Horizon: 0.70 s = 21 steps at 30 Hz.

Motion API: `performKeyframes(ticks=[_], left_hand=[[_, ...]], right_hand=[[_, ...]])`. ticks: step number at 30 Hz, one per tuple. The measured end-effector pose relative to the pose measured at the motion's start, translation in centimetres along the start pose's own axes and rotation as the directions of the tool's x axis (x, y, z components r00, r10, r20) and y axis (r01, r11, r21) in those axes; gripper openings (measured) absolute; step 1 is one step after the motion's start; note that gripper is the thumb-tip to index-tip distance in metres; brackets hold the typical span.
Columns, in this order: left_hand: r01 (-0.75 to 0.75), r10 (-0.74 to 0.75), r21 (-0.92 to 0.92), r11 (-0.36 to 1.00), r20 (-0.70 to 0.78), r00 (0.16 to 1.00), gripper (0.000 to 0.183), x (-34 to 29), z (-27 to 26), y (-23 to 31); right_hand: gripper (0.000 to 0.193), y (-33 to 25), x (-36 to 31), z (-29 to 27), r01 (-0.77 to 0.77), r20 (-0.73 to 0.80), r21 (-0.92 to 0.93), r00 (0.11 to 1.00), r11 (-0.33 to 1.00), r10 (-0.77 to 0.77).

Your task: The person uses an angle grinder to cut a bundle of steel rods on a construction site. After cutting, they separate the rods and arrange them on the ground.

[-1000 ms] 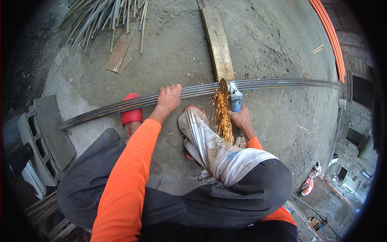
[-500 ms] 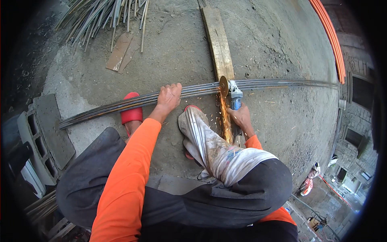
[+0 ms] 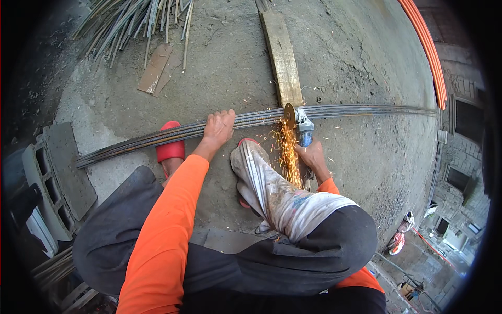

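Observation:
A bundle of long steel rebars (image 3: pixel 178 135) runs across the ground in front of me, from the lower left to the far right. My left hand (image 3: pixel 219 127) is wrapped round the bundle left of the middle. In my right hand (image 3: pixel 314 156) is an angle grinder (image 3: pixel 305 129), gripped by its blue body. Its brown cutting disc (image 3: pixel 289 115) stands upright against the bars. Orange sparks (image 3: pixel 287 157) stream from the disc down toward me. Under the bars near the disc lies a wooden plank (image 3: pixel 283 57), pointing away from me.
More rebars (image 3: pixel 141 23) are piled at the far left, with a piece of brown board (image 3: pixel 156 69) beside them. Hollow concrete blocks (image 3: pixel 55 180) stand at the left. Orange pipes (image 3: pixel 428 49) lie at the far right. My red slipper (image 3: pixel 170 142) is under the bundle.
The spark stream has become thicker and wider. The grinder has dipped slightly toward me along the bars; my left hand stays in place.

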<state>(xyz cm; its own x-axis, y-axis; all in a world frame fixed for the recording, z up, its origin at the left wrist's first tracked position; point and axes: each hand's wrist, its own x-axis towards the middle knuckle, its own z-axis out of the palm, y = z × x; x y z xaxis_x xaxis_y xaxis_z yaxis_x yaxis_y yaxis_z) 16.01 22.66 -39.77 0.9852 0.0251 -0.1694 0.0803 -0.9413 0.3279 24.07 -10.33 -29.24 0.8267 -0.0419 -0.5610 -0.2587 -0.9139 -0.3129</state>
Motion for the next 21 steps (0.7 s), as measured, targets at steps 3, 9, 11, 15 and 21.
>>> performKeyframes(ticks=[3,9,11,15,21], left_hand=[[0.0,0.0,0.0,1.0,-0.001,1.0,0.027,-0.1,0.1,0.1],[-0.001,0.001,0.004,1.0,0.0,1.0,0.025,-0.2,0.4,-0.1],[-0.008,0.008,0.004,1.0,-0.007,1.0,0.025,0.0,0.4,0.0],[-0.008,0.009,0.022,1.0,-0.015,1.0,0.025,0.0,0.5,-0.1],[-0.008,0.008,0.013,1.0,-0.006,1.0,0.026,0.1,0.5,-0.2]], right_hand=[[0.059,0.8,-0.9,-0.1,0.007,0.0,-0.023,1.0,1.0,-0.007],[0.057,-0.1,0.0,0.2,0.025,-0.009,-0.003,1.0,1.0,-0.025],[0.057,-0.3,1.1,0.4,0.027,-0.014,0.057,1.0,0.998,-0.026],[0.057,-2.4,2.2,-0.3,0.026,-0.028,-0.01,0.999,1.0,-0.026],[0.06,0.2,0.9,0.5,0.026,-0.016,-0.004,1.0,1.0,-0.026]])
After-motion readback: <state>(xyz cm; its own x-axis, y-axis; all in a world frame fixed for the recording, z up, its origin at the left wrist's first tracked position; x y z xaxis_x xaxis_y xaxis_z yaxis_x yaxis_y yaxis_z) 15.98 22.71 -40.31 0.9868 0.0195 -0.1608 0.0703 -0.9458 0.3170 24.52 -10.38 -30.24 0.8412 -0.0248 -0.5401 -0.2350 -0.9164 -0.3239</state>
